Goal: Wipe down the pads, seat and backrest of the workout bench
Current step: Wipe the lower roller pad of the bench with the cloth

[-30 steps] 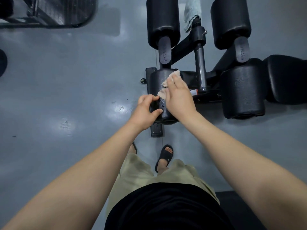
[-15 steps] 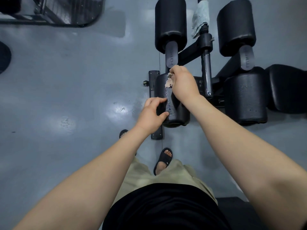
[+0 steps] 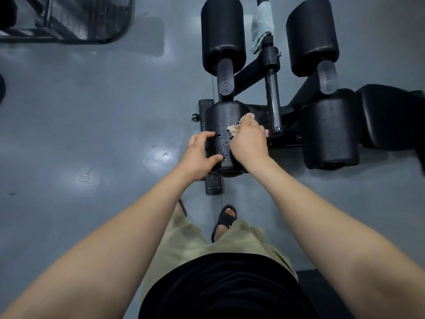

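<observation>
Head view: the workout bench (image 3: 247, 73) shows four black roller pads (image 3: 222, 31). The left grip (image 3: 201, 155) clasps the near-left pad (image 3: 220, 118) at its end. The right grip (image 3: 249, 140) pinches one crumpled wipe (image 3: 234, 130) against its wet top. One pale cloth (image 3: 262, 28) hangs on the centre post (image 3: 272, 100). Embossed lettering on two pad arms (image 3: 225, 81) is unreadable.

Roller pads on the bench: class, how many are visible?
4: top left pad, top right pad, lower left pad being wiped, lower right pad. Others may lie out of frame.
</observation>
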Demonstrator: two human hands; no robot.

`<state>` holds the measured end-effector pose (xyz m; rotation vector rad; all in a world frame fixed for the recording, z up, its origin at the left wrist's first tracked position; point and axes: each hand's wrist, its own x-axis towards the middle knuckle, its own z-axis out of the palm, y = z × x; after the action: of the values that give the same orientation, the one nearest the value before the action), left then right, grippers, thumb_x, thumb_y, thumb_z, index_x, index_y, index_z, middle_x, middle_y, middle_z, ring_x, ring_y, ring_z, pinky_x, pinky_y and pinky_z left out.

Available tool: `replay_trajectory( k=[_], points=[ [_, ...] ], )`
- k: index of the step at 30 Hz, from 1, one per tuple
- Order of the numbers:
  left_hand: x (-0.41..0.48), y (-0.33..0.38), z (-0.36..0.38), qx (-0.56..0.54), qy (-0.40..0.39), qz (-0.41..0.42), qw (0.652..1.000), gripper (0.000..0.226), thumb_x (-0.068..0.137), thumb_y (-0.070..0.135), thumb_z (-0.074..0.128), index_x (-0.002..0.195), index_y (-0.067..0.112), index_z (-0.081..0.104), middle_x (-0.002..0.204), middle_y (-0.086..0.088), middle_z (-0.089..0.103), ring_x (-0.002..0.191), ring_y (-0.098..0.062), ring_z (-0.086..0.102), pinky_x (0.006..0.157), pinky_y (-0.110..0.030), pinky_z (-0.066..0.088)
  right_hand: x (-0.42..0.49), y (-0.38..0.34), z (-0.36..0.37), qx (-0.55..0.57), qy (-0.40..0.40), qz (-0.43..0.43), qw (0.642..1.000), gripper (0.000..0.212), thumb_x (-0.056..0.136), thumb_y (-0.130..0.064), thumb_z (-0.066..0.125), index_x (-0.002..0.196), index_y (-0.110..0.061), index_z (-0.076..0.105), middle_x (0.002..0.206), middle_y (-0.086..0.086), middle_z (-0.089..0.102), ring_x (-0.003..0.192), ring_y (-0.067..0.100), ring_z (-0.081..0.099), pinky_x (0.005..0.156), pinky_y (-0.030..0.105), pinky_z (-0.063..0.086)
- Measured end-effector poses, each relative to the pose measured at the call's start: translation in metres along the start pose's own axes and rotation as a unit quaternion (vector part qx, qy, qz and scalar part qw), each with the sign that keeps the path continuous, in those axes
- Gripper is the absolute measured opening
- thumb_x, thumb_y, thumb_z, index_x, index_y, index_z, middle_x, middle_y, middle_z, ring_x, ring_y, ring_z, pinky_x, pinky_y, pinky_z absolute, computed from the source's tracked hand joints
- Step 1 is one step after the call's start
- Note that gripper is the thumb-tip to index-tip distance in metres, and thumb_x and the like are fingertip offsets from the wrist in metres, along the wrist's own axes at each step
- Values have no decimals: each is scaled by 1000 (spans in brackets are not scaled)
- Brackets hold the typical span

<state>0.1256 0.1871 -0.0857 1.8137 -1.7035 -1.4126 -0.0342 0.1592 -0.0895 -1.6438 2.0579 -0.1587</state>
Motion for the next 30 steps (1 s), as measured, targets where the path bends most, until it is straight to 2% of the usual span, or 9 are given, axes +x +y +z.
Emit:
replay_trajectory(
  k=[3, 7, 10, 12, 14, 17, 21, 26, 30],
  points=[
    [2, -3, 1, -5, -9, -6, 1000, 63, 90, 23, 74, 144, 23, 42, 148, -5, 37, 131, -23, 48, 111, -42, 42, 3, 5, 1, 40, 4, 6, 999, 72, 90, -8, 56, 152, 7, 23, 149, 24, 42, 134, 40, 40, 113, 42, 34],
    [3, -5, 2, -13, -13, -8, 1000, 60, 91, 23, 73, 143, 24, 43, 149, -4, 37, 130, -23, 50, 108, -38, 44, 27, 3, -3, 125, 54, 9, 991, 67, 91, -4, 53, 153, -2, 30, 131, 17, 55, 119, 35, 51, 101, 42, 44],
    [1, -6, 2, -33, -16, -19, 999, 58, 93, 21, 70, 144, 24, 42, 153, -1, 36, 132, -23, 51, 104, -34, 46, 40, -5, -11, 156, 65, -32, 985, 74, 93, 1, 53, 158, -7, 21, 125, 12, 59, 116, 28, 52, 100, 33, 42],
    [0, -8, 2, -48, -18, -24, 998, 57, 94, 21, 69, 144, 25, 42, 154, 1, 36, 133, -22, 50, 97, -28, 46, 41, -6, -11, 148, 76, -78, 983, 73, 91, 4, 49, 158, -8, 23, 120, 6, 59, 116, 27, 49, 101, 26, 35],
    [0, -9, 2, -58, -22, -29, 998, 57, 94, 21, 69, 143, 27, 42, 155, 2, 35, 134, -22, 50, 93, -25, 45, 39, -4, -6, 116, 96, -88, 985, 66, 92, 0, 48, 155, -4, 30, 122, 5, 58, 121, 31, 46, 106, 28, 31],
    [1, -10, 1, -63, -26, -33, 997, 57, 93, 22, 70, 142, 27, 43, 155, 3, 35, 133, -22, 50, 89, -23, 46, 35, -6, -5, 74, 94, -8, 993, 53, 96, -11, 50, 147, -2, 39, 144, 13, 42, 130, 32, 35, 110, 40, 36],
    [3, -10, 0, -64, -31, -34, 997, 58, 93, 23, 71, 143, 27, 43, 154, 3, 36, 131, -20, 51, 91, -26, 48, 48, -19, -14, 50, 79, 37, 995, 36, 95, -15, 57, 129, -3, 52, 135, 17, 48, 128, 33, 39, 106, 34, 35],
    [3, -10, 1, -61, -28, -31, 997, 57, 94, 20, 69, 143, 24, 42, 155, 3, 36, 126, -18, 52, 91, -22, 48, 53, -19, -18, 77, 84, -81, 990, 25, 90, -7, 64, 114, -6, 59, 117, 11, 60, 113, 30, 48, 93, 33, 40],
    [5, -15, 1, -67, -34, -30, 997, 56, 94, 19, 69, 142, 25, 42, 153, 4, 38, 119, -12, 52, 64, -6, 50, 30, -1, -16, 73, 91, -211, 971, 21, 83, 5, 59, 100, -7, 60, 102, 7, 60, 104, 30, 50, 87, 40, 45]
  ],
)
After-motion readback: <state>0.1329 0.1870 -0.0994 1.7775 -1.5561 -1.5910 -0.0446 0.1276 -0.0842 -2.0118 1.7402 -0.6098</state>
